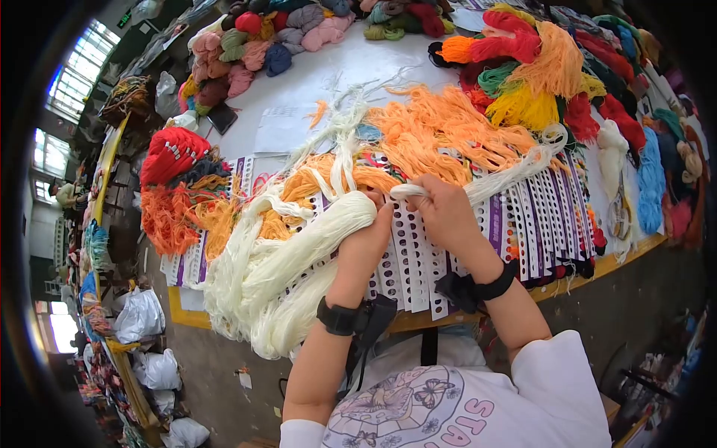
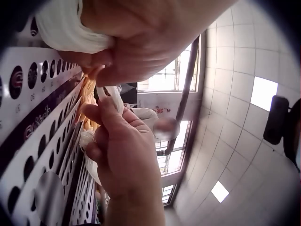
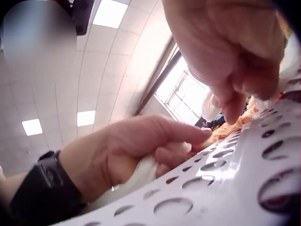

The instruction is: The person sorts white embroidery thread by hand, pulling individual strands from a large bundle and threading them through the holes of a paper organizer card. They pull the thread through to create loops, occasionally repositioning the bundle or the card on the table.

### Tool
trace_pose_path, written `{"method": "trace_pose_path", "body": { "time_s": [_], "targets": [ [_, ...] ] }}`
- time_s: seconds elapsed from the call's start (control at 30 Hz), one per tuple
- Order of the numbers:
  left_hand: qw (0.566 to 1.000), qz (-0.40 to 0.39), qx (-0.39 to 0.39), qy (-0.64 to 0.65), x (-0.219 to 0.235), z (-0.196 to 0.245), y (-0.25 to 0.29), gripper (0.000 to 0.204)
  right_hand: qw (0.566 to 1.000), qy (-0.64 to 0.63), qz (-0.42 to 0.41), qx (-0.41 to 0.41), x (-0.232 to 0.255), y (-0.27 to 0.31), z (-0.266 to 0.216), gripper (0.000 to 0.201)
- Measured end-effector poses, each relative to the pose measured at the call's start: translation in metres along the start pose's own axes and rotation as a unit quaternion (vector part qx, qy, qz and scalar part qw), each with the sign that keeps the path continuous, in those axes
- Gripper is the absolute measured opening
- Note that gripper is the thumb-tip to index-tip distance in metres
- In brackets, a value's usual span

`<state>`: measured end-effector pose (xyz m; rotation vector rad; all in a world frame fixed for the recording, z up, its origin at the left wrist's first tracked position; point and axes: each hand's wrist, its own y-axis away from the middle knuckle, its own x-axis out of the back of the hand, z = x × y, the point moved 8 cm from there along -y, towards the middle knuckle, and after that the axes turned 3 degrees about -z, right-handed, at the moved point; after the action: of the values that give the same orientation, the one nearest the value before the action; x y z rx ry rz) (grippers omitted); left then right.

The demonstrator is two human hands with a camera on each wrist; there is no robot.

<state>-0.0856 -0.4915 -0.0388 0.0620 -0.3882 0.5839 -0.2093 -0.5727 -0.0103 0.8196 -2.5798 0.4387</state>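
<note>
My left hand grips white yarn near the middle of the table, with a thick white skein beside it and hanging toward the table's front edge. Just to its right, my right hand pinches a loop of white yarn between thumb and fingers. In the left wrist view that loop shows at the fingertips of the right hand, close under the left hand. Curled fingers of the left hand show in the right wrist view, below the right hand.
Punched white cards with purple bands line the front of the table. Orange yarn spreads behind the hands, and red yarn lies at left. Yellow yarn and other coloured skeins are heaped at the back. A phone lies back left.
</note>
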Motion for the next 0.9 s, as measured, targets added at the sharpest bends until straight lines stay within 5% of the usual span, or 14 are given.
{"method": "trace_pose_path", "body": {
  "time_s": [0.03,0.13,0.17,0.4,0.53,0.67,0.77,0.9],
  "targets": [
    [0.998,0.024,-0.037,-0.045,0.000,-0.006,-0.001,0.014,0.999,-0.038,-0.023,-0.026,-0.004,0.000,0.002,0.013],
    [0.989,-0.110,0.067,-0.072,-0.007,-0.011,-0.011,0.014,0.990,-0.099,-0.052,-0.086,-0.014,0.001,0.007,0.015],
    [0.980,-0.108,0.160,0.050,-0.005,-0.016,-0.004,0.011,0.992,-0.082,-0.034,-0.094,-0.014,-0.001,0.012,0.016],
    [0.925,-0.083,0.242,0.282,0.003,-0.011,0.004,0.005,0.994,-0.064,-0.022,-0.086,-0.020,-0.004,0.014,0.019],
    [0.932,-0.159,0.211,0.249,-0.005,-0.016,-0.001,0.005,0.995,-0.016,-0.039,-0.092,-0.022,-0.006,0.014,0.018],
    [0.937,-0.147,0.190,0.255,-0.008,-0.019,0.000,0.007,0.988,-0.047,-0.058,-0.138,-0.022,-0.012,0.016,0.018],
    [0.943,-0.130,0.177,0.250,-0.009,-0.018,0.000,0.007,0.998,0.005,-0.046,-0.053,-0.022,-0.014,0.009,0.017],
    [0.967,-0.132,0.159,0.150,-0.010,-0.023,-0.003,0.011,0.996,0.001,-0.057,-0.071,-0.026,-0.011,0.013,0.020]
  ]
}}
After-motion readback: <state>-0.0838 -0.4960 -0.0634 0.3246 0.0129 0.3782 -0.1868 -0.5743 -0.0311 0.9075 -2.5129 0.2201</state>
